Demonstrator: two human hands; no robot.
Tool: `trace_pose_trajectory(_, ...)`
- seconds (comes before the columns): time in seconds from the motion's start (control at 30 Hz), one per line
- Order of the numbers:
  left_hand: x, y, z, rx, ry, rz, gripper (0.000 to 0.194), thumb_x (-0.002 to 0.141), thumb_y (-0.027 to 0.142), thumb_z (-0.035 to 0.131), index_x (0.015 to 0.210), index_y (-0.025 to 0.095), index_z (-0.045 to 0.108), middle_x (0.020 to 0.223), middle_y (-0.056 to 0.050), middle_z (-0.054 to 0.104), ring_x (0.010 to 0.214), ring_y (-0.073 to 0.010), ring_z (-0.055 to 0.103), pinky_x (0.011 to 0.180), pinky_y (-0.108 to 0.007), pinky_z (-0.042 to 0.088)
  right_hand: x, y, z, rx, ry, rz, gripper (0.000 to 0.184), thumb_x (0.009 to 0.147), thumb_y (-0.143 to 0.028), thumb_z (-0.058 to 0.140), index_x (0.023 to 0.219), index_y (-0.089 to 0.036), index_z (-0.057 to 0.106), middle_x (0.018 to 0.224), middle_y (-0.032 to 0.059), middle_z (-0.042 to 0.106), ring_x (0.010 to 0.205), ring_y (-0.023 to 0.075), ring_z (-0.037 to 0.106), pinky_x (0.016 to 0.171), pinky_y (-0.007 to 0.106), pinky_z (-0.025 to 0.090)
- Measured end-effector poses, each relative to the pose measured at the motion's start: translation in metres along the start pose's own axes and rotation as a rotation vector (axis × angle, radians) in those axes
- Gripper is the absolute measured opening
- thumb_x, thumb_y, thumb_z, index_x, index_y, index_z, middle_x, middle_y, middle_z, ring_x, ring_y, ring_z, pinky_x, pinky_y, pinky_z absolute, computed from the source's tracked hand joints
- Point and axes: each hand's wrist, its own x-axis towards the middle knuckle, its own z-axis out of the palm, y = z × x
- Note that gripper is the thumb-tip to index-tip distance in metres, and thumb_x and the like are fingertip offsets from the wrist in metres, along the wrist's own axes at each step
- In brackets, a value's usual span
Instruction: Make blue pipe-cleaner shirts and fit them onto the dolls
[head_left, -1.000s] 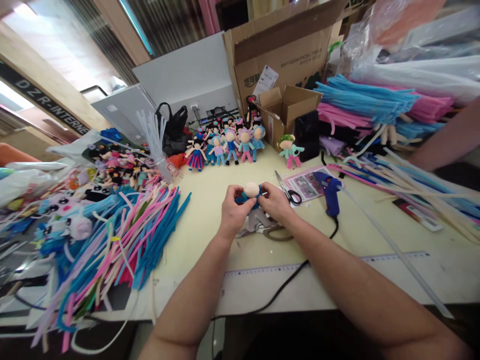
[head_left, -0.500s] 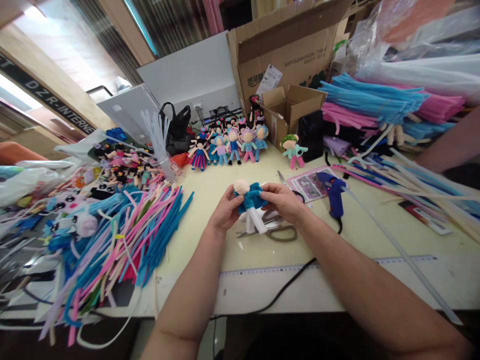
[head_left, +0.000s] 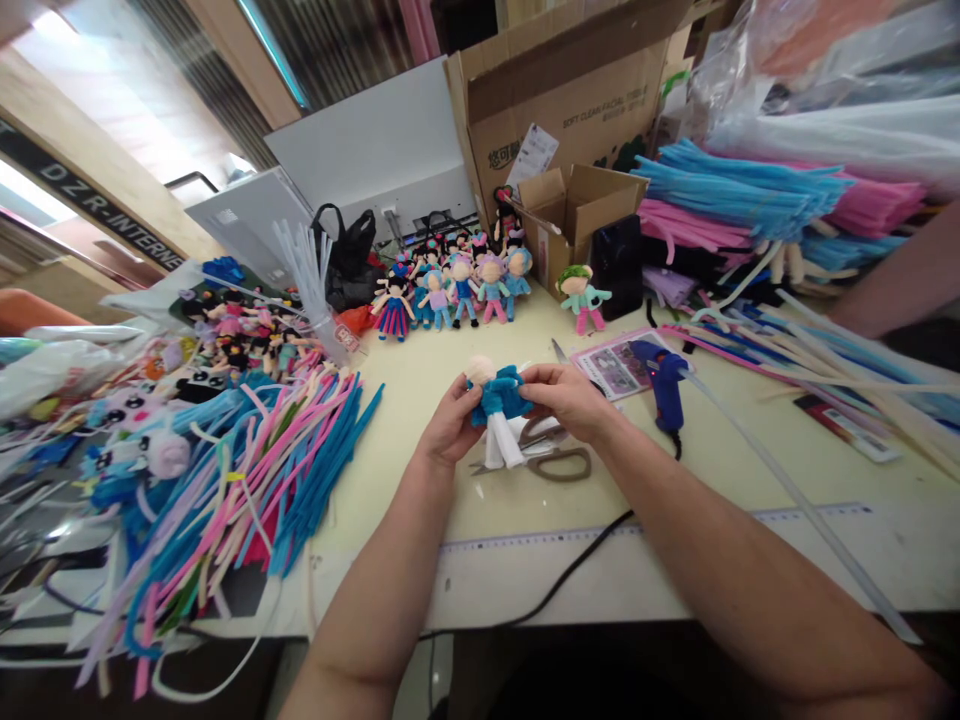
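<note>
One doll (head_left: 495,405), near side, over scissors (head_left: 534,463), pinched between left hand (head_left: 452,412) and right hand (head_left: 566,397): blue top (head_left: 504,392) and white legs (head_left: 501,440) seemingly done, pale head (head_left: 480,367) apparently unfinished, barer than those of far dolls (head_left: 461,290)

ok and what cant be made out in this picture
In the head view:
doll: part of its blue body, behind the left hand
far scissors: handles mostly behind the right hand
printed sheet: details too small and blurred
black cord: one stretch, behind the right forearm
</note>
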Motion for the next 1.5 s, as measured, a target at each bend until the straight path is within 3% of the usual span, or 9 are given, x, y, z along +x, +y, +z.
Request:
trace_pose_trajectory(0.27, -0.004, 0.002, 0.004, -0.014, -0.080, -0.004, 0.049, 0.056, 0.037, 0.083, 0.097, 0.020, 0.062, 0.089, -0.002, 0.067, 0.076, -0.0159, 0.061, 0.073, -0.030, 0.047, -0.002, 0.001, 0.004, -0.095, -0.017, -0.025, 0.025, 0.060, -0.032, 0.071, 0.072, -0.016, 0.055, 0.063, -0.0021, 0.058, 0.056, 0.0099, 0.055, 0.047, 0.019, 0.046)
trace_pose_trajectory(0.43, -0.006, 0.000, 0.008, -0.006, -0.120, -0.121, 0.053, 0.048, 0.040, 0.086, 0.091, 0.016, 0.065, 0.083, -0.005, 0.068, 0.076, -0.0197, 0.062, 0.073, -0.034, 0.048, -0.002, 0.003, 0.006, -0.137, 0.023, -0.075, 0.028, 0.062, -0.035, 0.070, 0.071, -0.017, 0.051, 0.059, -0.0042, 0.052, 0.052, 0.0089, 0.051, 0.044, 0.019, 0.042)
trace_pose_trajectory(0.67, -0.007, -0.001, 0.016, 0.053, 0.023, -0.009, 0.048, 0.049, 0.020, 0.084, 0.093, 0.017, 0.063, 0.086, -0.002, 0.067, 0.078, -0.0165, 0.061, 0.073, -0.031, 0.047, 0.008, 0.016, -0.001, -0.293, 0.107, -0.246, 0.021, 0.064, -0.031, 0.067, 0.070, -0.018, 0.051, 0.058, -0.0052, 0.051, 0.052, 0.0085, 0.048, 0.046, 0.020, 0.041)
trace_pose_trajectory(0.8, -0.006, 0.002, 0.013, 0.107, 0.083, 0.030, 0.047, 0.048, 0.017, 0.083, 0.090, 0.016, 0.063, 0.085, -0.001, 0.067, 0.075, -0.0144, 0.059, 0.070, -0.028, 0.046, 0.008, 0.013, -0.003, -0.310, 0.097, -0.216, 0.016, 0.063, -0.027, 0.065, 0.072, -0.018, 0.054, 0.057, -0.0051, 0.053, 0.052, 0.0087, 0.050, 0.047, 0.021, 0.043)
trace_pose_trajectory(1.0, -0.005, 0.006, 0.007, 0.126, 0.065, 0.006, 0.046, 0.049, 0.018, 0.082, 0.092, 0.016, 0.064, 0.089, -0.003, 0.068, 0.082, -0.0168, 0.061, 0.076, -0.029, 0.044, 0.005, 0.007, 0.000, -0.218, 0.071, -0.133, 0.021, 0.058, -0.024, 0.065, 0.077, -0.015, 0.060, 0.063, -0.0026, 0.059, 0.056, 0.0086, 0.054, 0.053, 0.020, 0.045)
trace_pose_trajectory(1.23, -0.004, 0.003, 0.006, 0.091, 0.043, -0.007, 0.047, 0.052, 0.021, 0.083, 0.095, 0.016, 0.064, 0.086, -0.003, 0.067, 0.080, -0.0173, 0.061, 0.076, -0.030, 0.044, 0.006, 0.012, 0.002, -0.312, 0.087, -0.089, 0.020, 0.059, -0.028, 0.067, 0.073, -0.016, 0.059, 0.062, -0.0019, 0.059, 0.055, 0.0098, 0.054, 0.051, 0.022, 0.047)
trace_pose_trajectory(1.5, -0.004, 0.003, 0.010, 0.080, 0.081, 0.005, 0.046, 0.050, 0.025, 0.086, 0.089, 0.015, 0.064, 0.086, -0.003, 0.067, 0.079, -0.0156, 0.059, 0.075, -0.028, 0.044, 0.014, 0.025, -0.005, -0.524, 0.203, -0.255, 0.008, 0.061, -0.024, 0.056, 0.066, -0.018, 0.056, 0.057, -0.0036, 0.054, 0.053, 0.0093, 0.048, 0.047, 0.021, 0.037)
